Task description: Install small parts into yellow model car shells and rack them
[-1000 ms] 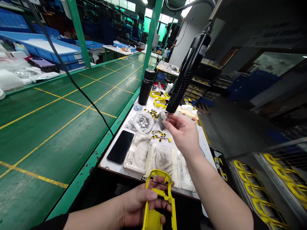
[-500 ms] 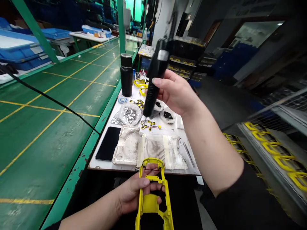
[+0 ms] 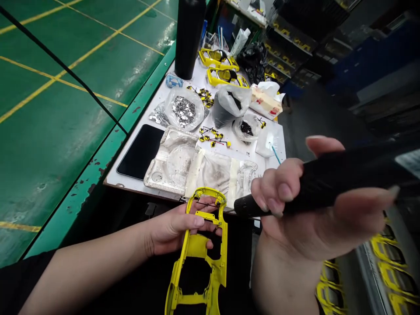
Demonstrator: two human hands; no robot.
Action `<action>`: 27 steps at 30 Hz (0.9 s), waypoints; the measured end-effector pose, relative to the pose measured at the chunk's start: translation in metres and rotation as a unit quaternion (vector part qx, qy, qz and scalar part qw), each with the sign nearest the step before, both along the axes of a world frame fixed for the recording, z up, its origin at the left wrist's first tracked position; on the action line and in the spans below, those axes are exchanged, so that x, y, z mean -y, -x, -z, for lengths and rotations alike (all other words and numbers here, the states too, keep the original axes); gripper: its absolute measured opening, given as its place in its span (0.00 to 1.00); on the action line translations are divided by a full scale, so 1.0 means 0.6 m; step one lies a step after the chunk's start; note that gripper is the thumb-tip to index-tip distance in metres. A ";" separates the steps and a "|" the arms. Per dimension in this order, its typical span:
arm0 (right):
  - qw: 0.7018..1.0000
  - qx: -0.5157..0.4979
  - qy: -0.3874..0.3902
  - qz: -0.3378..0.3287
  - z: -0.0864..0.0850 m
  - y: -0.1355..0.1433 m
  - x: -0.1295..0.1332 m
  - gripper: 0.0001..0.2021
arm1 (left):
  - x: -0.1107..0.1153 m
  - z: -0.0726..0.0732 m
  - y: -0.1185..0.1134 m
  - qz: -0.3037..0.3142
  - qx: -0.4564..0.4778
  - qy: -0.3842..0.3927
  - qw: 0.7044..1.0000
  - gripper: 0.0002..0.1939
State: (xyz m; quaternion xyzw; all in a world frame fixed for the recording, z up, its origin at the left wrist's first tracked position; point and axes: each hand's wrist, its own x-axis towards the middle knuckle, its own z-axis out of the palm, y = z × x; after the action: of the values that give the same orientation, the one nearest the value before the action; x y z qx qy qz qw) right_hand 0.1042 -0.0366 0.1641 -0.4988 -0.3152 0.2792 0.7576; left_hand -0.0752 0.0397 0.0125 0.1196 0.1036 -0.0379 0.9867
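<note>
Yellow frame (image 3: 197, 246) was gripped by left hand (image 3: 175, 224) off near edge of worktop (image 3: 111, 179); right hand (image 3: 306, 228) clasped electric screwdriver (image 3: 331, 178), not yet applied.

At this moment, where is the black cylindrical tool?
In the head view's right half, the black cylindrical tool is in the right hand, right of the yellow plastic frame.

Phone (image 3: 139, 151) on tbl (image 3: 241, 146), prob. btl (image 3: 188, 41) beyond.

Smooth plastic frame (image 3: 197, 246), matt screwdriver (image 3: 328, 180), rough tray (image 3: 179, 161), shiny metal bits (image 3: 183, 111)
</note>
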 end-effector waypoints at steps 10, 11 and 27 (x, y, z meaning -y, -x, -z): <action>0.998 0.019 -0.032 0.060 0.043 -0.005 0.008 0.27 | -0.004 -0.002 0.000 0.008 -0.015 -0.004 1.000 0.41; 0.998 0.030 -0.026 0.058 0.047 -0.006 0.006 0.27 | -0.003 -0.001 0.001 0.007 -0.013 0.000 1.000 0.41; 0.998 0.063 -0.020 0.017 0.068 -0.007 0.003 0.26 | -0.004 -0.005 -0.003 0.006 -0.028 0.004 1.000 0.40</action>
State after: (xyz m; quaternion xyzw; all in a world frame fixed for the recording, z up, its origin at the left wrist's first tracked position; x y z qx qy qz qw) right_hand 0.1083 -0.0381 0.1232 -0.5054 -0.3593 0.2279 0.7507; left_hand -0.0733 0.0421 0.0153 0.1154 0.1299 -0.0476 0.9836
